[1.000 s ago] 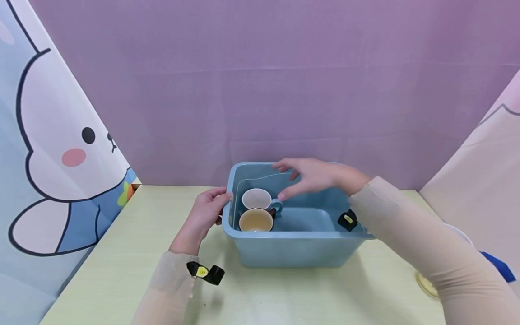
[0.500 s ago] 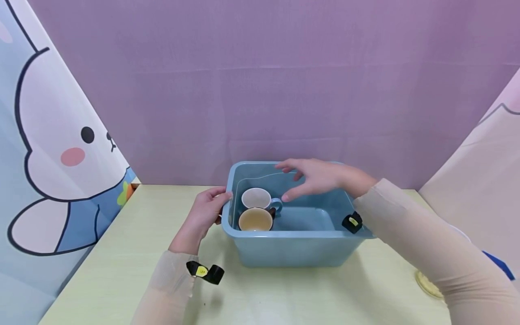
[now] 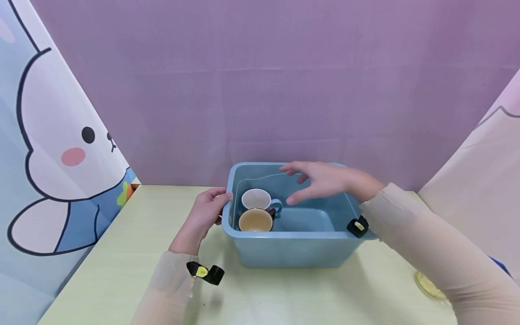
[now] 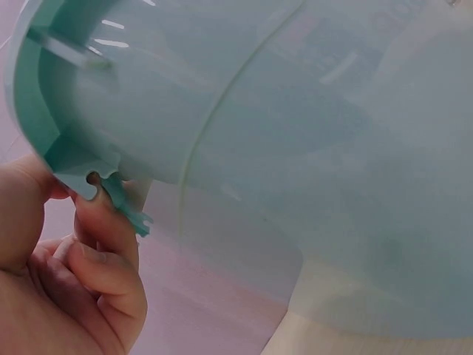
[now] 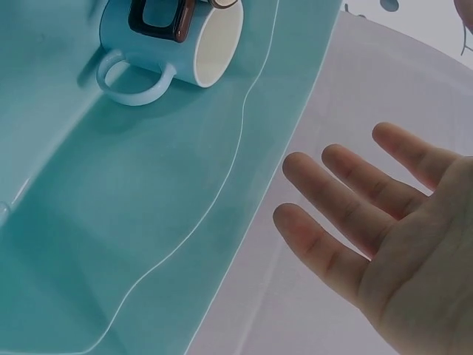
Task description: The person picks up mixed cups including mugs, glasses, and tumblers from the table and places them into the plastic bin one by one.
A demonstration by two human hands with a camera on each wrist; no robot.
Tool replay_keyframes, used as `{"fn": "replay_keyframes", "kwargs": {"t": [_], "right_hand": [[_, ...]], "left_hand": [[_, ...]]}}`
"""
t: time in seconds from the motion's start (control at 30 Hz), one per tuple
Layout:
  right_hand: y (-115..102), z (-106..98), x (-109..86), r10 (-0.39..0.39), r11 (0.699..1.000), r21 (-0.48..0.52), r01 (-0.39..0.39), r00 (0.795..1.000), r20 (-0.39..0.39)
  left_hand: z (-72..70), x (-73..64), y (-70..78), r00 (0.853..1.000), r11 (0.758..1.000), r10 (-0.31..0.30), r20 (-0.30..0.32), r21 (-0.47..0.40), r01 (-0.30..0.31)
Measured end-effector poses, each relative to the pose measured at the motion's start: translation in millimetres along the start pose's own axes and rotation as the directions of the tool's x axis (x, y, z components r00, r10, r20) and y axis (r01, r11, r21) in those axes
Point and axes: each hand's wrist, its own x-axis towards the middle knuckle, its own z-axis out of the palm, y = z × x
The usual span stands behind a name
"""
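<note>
A blue plastic tub (image 3: 290, 249) stands on the table. Thumb and fingers of my left hand (image 3: 207, 208) pinch its left rim; the left wrist view shows that hand (image 4: 92, 288) under the rim's corner. Inside, at the left end, two mugs sit upright side by side. The rear one is a blue mug (image 5: 166, 44) with a white inside and a blue handle pointing right. The nearer mug (image 3: 255, 220) has a cream inside and a dark brown handle. My right hand (image 3: 325, 180) hovers over the tub, right of the mugs, fingers spread and holding nothing.
A yellow round thing (image 3: 429, 286) lies on the table at the right, partly behind the right sleeve (image 3: 430, 243). A bit of something blue (image 3: 500, 265) shows beyond that sleeve. A purple cloth (image 3: 260, 90) hangs close behind the tub.
My right hand has drawn back to the right, away from the blue mug's handle, with its fingers still spread. The left hand, tub and mugs have stayed in place.
</note>
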Motion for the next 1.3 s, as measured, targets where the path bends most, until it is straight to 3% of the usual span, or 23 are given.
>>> {"fn": "replay_keyframes", "kwargs": {"t": [0.53,1.3], "right_hand": [[8,1,-18.5,-0.01,1.0,-0.011,0.01,1.0,-0.025],[17,2,-33.9,-0.043,0.997,0.054,0.046,0.998,-0.048]], "left_hand": [[1.3,-1.5,-0.7,1.0,1.0,-0.007,0.001,0.003,0.007],[-0.2,0.7,-2.4,1.0,1.0,-0.008,-0.007,-0.009,0.008]]}}
